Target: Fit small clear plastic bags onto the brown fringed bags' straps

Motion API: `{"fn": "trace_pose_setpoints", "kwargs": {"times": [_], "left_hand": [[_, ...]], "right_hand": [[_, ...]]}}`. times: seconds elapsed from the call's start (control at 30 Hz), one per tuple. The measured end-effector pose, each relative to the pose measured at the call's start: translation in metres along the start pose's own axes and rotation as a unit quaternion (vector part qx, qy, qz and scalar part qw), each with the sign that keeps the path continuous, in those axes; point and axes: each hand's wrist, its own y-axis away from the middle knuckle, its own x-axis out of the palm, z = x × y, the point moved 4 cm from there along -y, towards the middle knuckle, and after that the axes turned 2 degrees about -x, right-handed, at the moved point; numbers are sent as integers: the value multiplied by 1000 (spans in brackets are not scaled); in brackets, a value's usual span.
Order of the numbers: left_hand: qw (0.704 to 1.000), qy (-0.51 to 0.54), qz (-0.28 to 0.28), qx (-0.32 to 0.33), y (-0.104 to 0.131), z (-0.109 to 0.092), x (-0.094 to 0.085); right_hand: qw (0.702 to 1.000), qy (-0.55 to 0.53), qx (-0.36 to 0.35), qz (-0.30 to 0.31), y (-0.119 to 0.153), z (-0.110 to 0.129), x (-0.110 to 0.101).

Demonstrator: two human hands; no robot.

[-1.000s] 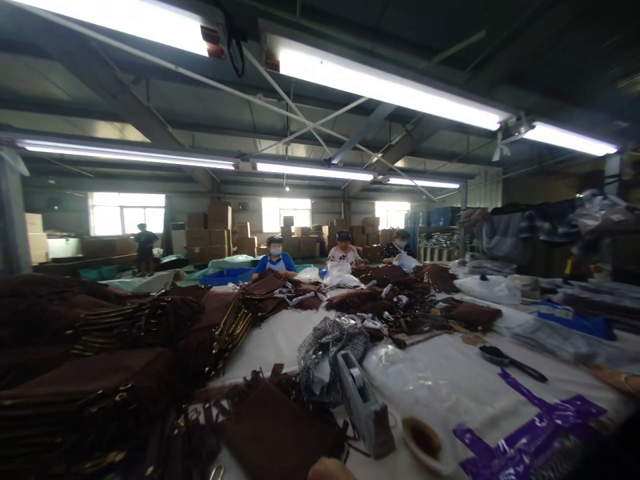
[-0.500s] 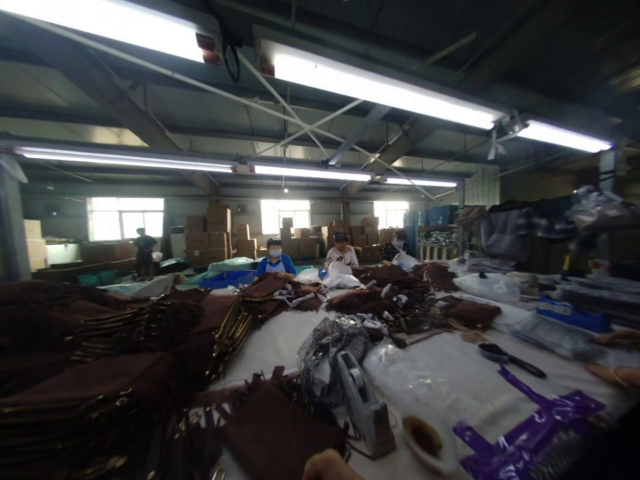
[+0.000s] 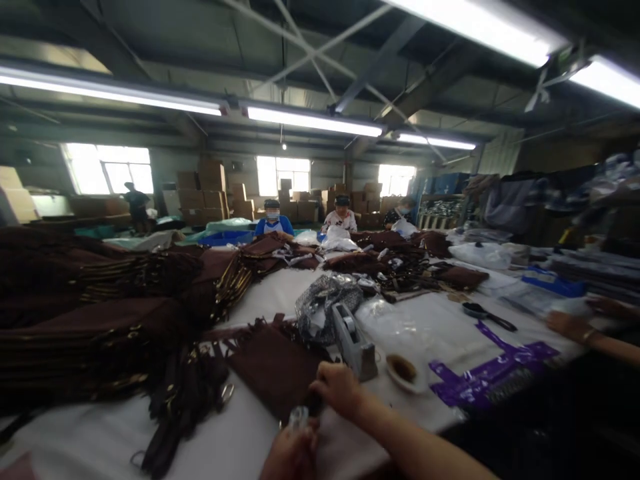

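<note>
Where brown fabric [image 3: 277, 363] ends, hands [image 3: 341, 387] border white tabletop [image 3: 225, 440].

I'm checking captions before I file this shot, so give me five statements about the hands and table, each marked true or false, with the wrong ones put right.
1. The tape dispenser stands just beyond the right hand. True.
2. The left hand is nearer the picture's bottom edge than the right hand. True.
3. The purple packet lies to the right of the tape dispenser. True.
4. The right hand is touching the purple packet. False: the two are apart.
5. The left hand is farther from the camera than the tape dispenser. False: it is nearer; a small pale thing shows at its fingers, too blurred to name.
</note>
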Motion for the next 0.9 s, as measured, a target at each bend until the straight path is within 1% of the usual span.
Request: {"fn": "trace_pose_setpoints", "kwargs": {"times": [0.03,0.07,0.1,0.13,0.17,0.23,0.27,0.33,0.43,0.47,0.5,0.53,0.63,0.73,0.83,0.9], "left_hand": [[999,34,10,-6,2,4,-1],[997,67,21,-9,3,6,-1],[995,98,33,-12,5,7,1],[992,118,31,-16,6,6,2],[991,129,23,-20,6,5,5],[989,147,-7,-16,3,1,10],[987,156,-22,-10,2,0,14],[984,172,-43,0,-2,-2,23],[981,182,-61,5,-8,-3,35],[980,184,-70,6,-9,-3,37],[979,187,-80,6,-11,-5,38],[978,190,-91,4,-13,-6,37],[972,205,-117,-19,-19,-12,32],[967,221,-121,-44,-26,-21,26],[965,230,-119,-41,-29,-28,22],[965,232,-120,-30,-29,-32,19]], "right_hand": [[1000,-25,-12,-9,8,-1,-3],[998,-64,-8,-14,18,-3,-4],[993,-117,14,-1,30,-5,-2],[983,-177,49,20,43,-7,3],[965,-240,93,49,59,-7,10],[916,-348,169,111,92,-3,26],[894,-386,187,130,107,1,33],[857,-449,197,162,130,12,45],[785,-532,241,207,151,22,56],[764,-548,261,218,155,23,57],[753,-554,277,222,158,22,58],[751,-553,286,220,159,20,58],[768,-532,291,207,162,13,55],[776,-524,281,210,161,9,54],[779,-525,266,215,160,7,54],[776,-537,251,217,161,3,51]]}}
